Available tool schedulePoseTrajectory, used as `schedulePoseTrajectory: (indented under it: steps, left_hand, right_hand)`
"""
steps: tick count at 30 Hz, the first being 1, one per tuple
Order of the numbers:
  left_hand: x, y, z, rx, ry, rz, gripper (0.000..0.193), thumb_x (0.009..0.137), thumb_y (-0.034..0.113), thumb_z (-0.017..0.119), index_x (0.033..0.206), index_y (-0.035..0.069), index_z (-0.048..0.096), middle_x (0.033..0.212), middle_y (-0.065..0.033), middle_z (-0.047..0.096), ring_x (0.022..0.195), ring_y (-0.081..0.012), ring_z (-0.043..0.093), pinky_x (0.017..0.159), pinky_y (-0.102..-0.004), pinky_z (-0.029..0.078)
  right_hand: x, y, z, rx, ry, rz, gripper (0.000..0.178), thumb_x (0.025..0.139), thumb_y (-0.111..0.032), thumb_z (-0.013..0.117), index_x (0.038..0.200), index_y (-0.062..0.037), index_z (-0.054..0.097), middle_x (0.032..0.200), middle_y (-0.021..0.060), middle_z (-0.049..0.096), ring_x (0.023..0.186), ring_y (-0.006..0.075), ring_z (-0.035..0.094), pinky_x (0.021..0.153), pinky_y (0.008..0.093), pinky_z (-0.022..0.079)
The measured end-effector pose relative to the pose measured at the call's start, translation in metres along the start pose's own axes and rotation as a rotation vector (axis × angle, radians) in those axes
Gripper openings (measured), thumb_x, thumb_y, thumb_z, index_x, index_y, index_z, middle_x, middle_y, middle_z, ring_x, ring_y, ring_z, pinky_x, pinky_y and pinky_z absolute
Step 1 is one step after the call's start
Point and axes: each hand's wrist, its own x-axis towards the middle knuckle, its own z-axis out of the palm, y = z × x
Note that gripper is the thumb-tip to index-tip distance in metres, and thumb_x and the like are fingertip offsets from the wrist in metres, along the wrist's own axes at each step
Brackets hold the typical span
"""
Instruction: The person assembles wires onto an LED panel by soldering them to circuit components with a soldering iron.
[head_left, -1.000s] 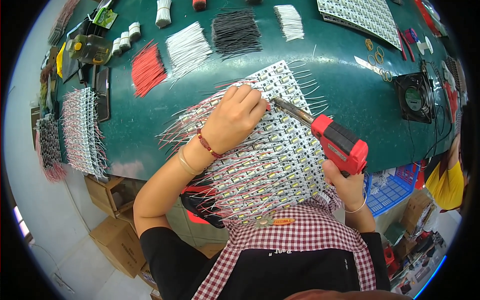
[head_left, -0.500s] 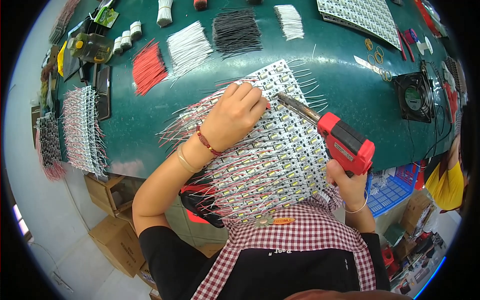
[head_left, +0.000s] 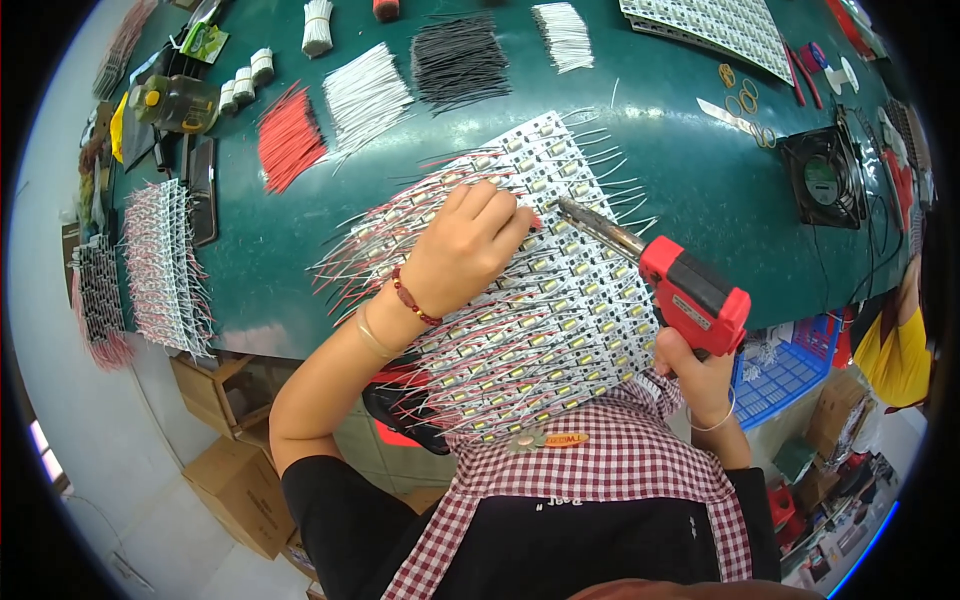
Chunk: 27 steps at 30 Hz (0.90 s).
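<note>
A white panel of small circuit boards with yellow chips (head_left: 590,290) slants from the green table toward my apron. Red and white wires (head_left: 385,235) stick out along its left side, thin pale wires along its right. My left hand (head_left: 470,240) rests over the panel's upper part, its fingers closed in a pinch. A small red bit shows at the fingertips; what they hold is mostly hidden. My right hand (head_left: 697,375) is wrapped round the handle of a red and black soldering gun (head_left: 690,295). The gun's dark tip is at the panel, just right of my left fingertips.
Piles of red wires (head_left: 290,138), white wires (head_left: 367,97) and black wires (head_left: 460,62) lie on the green table (head_left: 265,265). Wired panels (head_left: 165,265) stand at left. A black fan (head_left: 825,178), scissors (head_left: 735,117) and blue basket (head_left: 785,370) are at right.
My left hand and the soldering gun's tip have moved a little down the panel, toward me. The whole view has shifted slightly. Both hands keep their grip.
</note>
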Motion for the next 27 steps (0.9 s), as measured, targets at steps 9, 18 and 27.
schedulePoseTrajectory:
  steps: [9, 18, 27]
  left_hand:
    - [0.0019, 0.0037, -0.0012, -0.008, -0.032, -0.016, 0.024, 0.076, 0.005, 0.063, 0.100, 0.001, 0.066, 0.085, -0.0068, 0.049, 0.080, -0.0226, 0.051, 0.073, -0.0351, 0.043]
    - [0.0034, 0.0059, -0.0019, 0.018, -0.039, -0.011, 0.022, 0.077, 0.004, 0.061, 0.099, 0.000, 0.065, 0.086, -0.0076, 0.049, 0.081, -0.0228, 0.051, 0.073, -0.0347, 0.043]
    - [0.0050, 0.0075, -0.0036, 0.045, -0.052, 0.004, 0.024, 0.076, 0.004, 0.061, 0.100, 0.000, 0.063, 0.086, -0.0077, 0.049, 0.081, -0.0229, 0.051, 0.073, -0.0344, 0.042]
  right_hand:
    - [0.0019, -0.0016, 0.0037, -0.133, -0.009, -0.001, 0.031, 0.082, -0.008, 0.078, 0.110, -0.0010, 0.065, 0.095, 0.0017, 0.067, 0.082, 0.0085, 0.061, 0.073, 0.0248, 0.050]
    - [0.0008, 0.0018, 0.0055, -0.199, -0.014, -0.023, 0.027, 0.081, -0.007, 0.078, 0.105, -0.0016, 0.067, 0.089, 0.0011, 0.068, 0.077, 0.0079, 0.062, 0.069, 0.0243, 0.050]
    - [-0.0037, 0.0018, 0.0024, -0.130, 0.030, -0.030, 0.029, 0.081, -0.006, 0.078, 0.107, -0.0013, 0.066, 0.093, 0.0022, 0.068, 0.080, 0.0089, 0.063, 0.072, 0.0249, 0.051]
